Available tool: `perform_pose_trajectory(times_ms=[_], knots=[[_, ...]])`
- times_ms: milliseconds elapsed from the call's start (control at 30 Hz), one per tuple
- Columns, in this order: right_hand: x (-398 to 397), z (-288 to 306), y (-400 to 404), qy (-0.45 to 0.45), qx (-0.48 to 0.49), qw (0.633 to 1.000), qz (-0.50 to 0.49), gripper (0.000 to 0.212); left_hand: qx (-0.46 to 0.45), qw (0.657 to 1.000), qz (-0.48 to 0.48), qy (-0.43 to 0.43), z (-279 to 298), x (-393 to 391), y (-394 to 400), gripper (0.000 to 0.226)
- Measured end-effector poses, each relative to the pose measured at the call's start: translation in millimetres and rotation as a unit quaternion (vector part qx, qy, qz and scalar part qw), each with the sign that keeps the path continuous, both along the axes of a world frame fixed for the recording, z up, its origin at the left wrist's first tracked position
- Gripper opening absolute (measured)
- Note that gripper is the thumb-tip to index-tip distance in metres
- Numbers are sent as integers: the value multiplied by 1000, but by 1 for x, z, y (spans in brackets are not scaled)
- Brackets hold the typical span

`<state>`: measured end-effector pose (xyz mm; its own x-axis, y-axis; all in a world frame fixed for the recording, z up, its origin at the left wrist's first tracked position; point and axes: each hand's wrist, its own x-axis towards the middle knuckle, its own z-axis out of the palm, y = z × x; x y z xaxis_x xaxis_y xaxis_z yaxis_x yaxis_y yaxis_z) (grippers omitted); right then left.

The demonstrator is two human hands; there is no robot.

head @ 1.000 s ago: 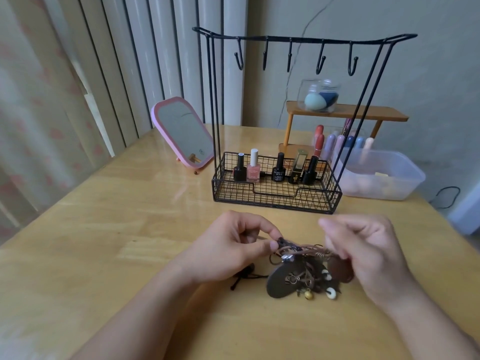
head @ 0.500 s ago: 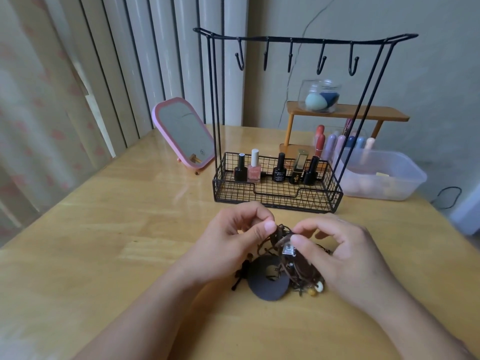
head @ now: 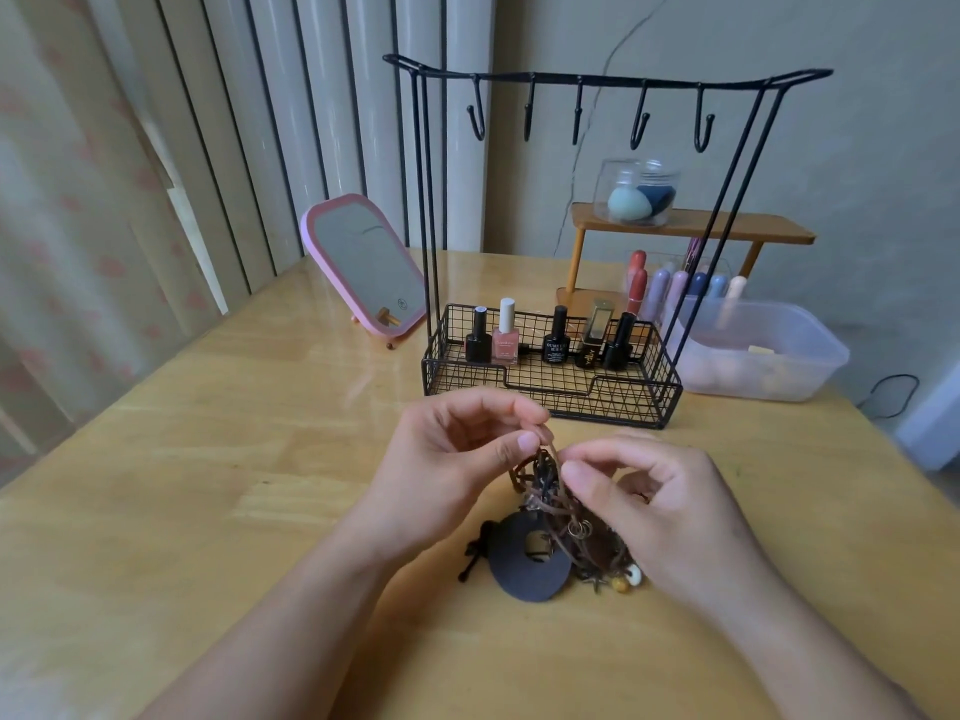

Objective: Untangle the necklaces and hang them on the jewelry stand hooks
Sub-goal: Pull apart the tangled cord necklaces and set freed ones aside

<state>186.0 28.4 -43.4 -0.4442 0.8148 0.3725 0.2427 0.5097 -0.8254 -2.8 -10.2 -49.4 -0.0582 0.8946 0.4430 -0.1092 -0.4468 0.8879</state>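
My left hand (head: pixel 457 459) and right hand (head: pixel 660 506) each pinch brown cords atop the tangled necklaces (head: pixel 561 532) resting on the table (head: pixel 208 485); straight beyond, the stand's hooks (head: pixel 576 114) hang bare

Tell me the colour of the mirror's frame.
Pink; the mirror shows in the head view, left of the jewelry stand.

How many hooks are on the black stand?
5. The hooks hang in a row from the top bar of the jewelry stand: far left, next, middle, next, far right. All are empty, and none look hidden.
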Motion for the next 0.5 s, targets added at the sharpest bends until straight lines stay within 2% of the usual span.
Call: perform_pose_trajectory(times_ms=[100,167,300,367,433,500], knots=[[-2,-1,-3,-12,-12,1000,5,3,1,1000,9,2,4,2,-2,16],[-2,-2,-3,-9,-31,999,-7,11,4,1000,14,3,5,2,-3,16],[5,4,5,38,-29,998,-40,13,22,998,62,13,4,-1,1,16],[7,6,8,49,-57,996,-38,11,33,987,133,80,2,-3,2,23],[7,5,7,32,-69,996,-36,9,28,957,218,187,-2,-3,1,36],[7,5,7,17,-60,997,-52,8,0,929,259,264,-3,-2,-1,47]])
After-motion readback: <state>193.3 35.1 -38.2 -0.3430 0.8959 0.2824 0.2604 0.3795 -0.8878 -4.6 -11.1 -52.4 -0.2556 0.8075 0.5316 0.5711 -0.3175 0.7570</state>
